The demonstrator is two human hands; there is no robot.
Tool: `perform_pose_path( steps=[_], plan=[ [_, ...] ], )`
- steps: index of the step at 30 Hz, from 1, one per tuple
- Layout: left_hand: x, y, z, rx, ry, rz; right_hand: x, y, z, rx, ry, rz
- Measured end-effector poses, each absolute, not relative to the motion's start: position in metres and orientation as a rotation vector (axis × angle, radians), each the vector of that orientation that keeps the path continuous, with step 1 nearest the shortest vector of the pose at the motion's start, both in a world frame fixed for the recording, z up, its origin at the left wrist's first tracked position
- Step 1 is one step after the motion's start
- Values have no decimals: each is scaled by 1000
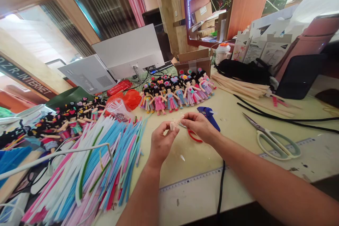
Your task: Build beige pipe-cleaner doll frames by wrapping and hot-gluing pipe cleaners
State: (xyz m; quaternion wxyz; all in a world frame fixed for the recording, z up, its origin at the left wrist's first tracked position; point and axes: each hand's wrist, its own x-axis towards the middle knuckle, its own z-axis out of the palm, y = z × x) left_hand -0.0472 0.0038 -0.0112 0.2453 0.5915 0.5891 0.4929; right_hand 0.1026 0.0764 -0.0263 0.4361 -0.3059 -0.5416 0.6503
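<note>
Between my two hands is a small cream-coloured fuzzy piece, its exact shape partly covered by fingers. My left hand pinches it from the left with thumb and forefinger. From the right, my right hand has its fingertips pressed together on the piece's other end. Just behind my right hand lies a blue glue gun. A red-handled tool shows partly beneath that hand. Beyond both hands stand rows of small pipe-cleaner dolls in coloured dresses.
Coloured pipe cleaners cover the table's left side, with more dolls behind. Large scissors lie right, near a ruler. A black cable crosses the front edge. Cream strips and a phone are back right.
</note>
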Motion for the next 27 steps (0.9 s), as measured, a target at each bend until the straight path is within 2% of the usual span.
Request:
perform_pose_path(
  steps=[12,18,27],
  plan=[
    [-49,6,-3,1094,1294,1310,105,76,-24,-706,-1453,1590],
    [-50,7,0,1149,1342,1143,101,75,-23,-785,-1466,1486],
    [-50,12,2,1288,1487,1108,104,64,0,-1028,-1700,1379]
  ],
)
